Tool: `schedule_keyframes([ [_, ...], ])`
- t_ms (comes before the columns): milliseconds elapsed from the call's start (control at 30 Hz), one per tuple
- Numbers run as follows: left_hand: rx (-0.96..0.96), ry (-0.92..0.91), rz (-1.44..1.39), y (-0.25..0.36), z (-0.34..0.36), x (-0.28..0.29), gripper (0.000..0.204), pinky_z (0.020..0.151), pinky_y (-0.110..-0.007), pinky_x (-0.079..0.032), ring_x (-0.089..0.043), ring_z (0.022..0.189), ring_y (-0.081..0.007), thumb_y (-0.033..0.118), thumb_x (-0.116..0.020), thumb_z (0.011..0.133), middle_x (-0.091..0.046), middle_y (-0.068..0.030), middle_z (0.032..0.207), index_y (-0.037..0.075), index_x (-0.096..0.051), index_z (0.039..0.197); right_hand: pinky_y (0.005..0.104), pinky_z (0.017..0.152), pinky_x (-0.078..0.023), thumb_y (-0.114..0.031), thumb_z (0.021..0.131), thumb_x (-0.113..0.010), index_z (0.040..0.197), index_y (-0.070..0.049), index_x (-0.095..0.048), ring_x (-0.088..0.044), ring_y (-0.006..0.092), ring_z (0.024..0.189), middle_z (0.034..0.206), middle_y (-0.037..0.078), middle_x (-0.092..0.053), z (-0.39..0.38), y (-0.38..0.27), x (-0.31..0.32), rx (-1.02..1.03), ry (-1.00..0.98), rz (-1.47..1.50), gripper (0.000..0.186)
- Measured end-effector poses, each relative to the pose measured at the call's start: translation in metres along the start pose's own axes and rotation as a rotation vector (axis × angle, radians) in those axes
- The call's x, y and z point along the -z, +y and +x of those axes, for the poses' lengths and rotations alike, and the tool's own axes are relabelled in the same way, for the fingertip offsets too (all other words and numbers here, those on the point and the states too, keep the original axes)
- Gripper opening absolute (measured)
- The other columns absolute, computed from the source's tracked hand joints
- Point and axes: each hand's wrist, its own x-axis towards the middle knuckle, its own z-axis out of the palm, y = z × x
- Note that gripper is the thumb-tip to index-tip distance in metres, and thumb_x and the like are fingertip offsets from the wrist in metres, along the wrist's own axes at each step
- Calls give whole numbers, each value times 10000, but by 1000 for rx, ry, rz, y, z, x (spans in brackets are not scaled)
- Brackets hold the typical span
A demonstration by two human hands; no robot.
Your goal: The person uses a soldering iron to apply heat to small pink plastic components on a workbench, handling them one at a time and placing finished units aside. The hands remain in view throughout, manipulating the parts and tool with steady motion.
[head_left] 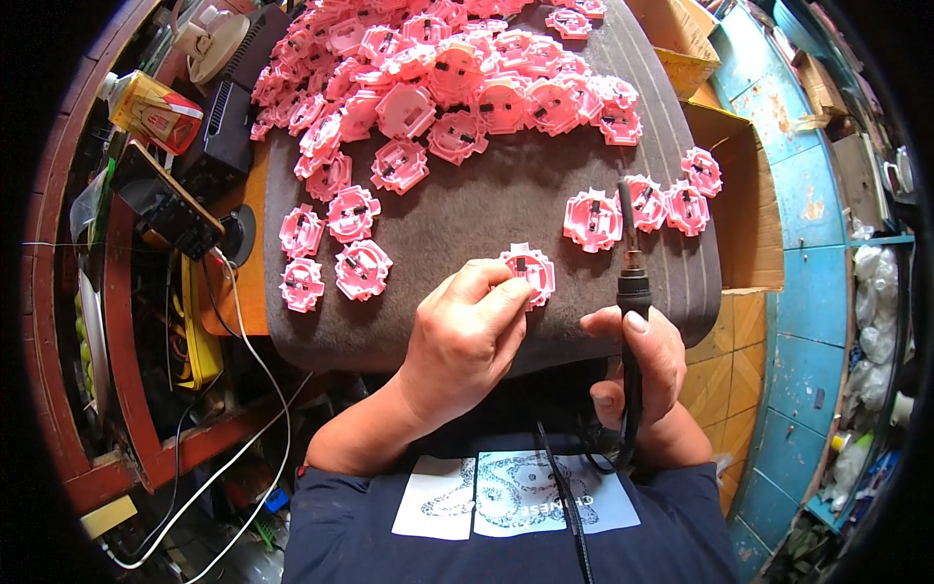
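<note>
My left hand (467, 316) is closed, with thumb and forefinger pinched together at the near left side of a pink plastic part (542, 275). The fingertips cover some of that part, and whatever is between them is hidden. This part is roughly round with notched edges and has small dark pieces inside. In my right hand (657, 365) is a soldering iron (634, 297) with a black handle, held upright between thumb and fingers. Its dark tip points away from me, beside several pink parts (592, 219) at the right of the dark padded work surface (467, 219).
A large heap of similar pink parts (457, 73) covers the far side. Several more pink parts (362, 270) lie at the left. A phone on a stand (165, 200) and a white cable (268, 375) are to the left; a cardboard box (739, 195) stands at the right.
</note>
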Motion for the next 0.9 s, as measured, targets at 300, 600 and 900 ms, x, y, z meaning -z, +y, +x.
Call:
schedule_keyframes([
  [300,-33,-66,110,8,4,4,255,764,-434,-583,-707,883,-378,-74,-721,861,-663,-184,1057,-5,-691,1105,410,635,-521,-500,1011,-688,1378,51,-575,-630,282,717,916,150,-658,-1,-10,16,-37,-16,51,672],
  [600,4,-90,108,10,6,5,266,779,-420,-582,-713,892,-372,-106,-688,862,-674,-178,1048,-18,-693,1113,349,519,-425,-81,813,-737,1139,-13,-733,-543,214,583,772,66,-600,0,-25,29,-33,-68,25,332],
  [900,29,-92,103,10,6,5,273,787,-411,-588,-724,902,-367,-119,-686,855,-684,-175,1052,-13,-701,1106,342,500,-391,-77,749,-739,1044,-5,-747,-518,202,535,705,47,-574,1,-21,23,3,-95,20,304],
])
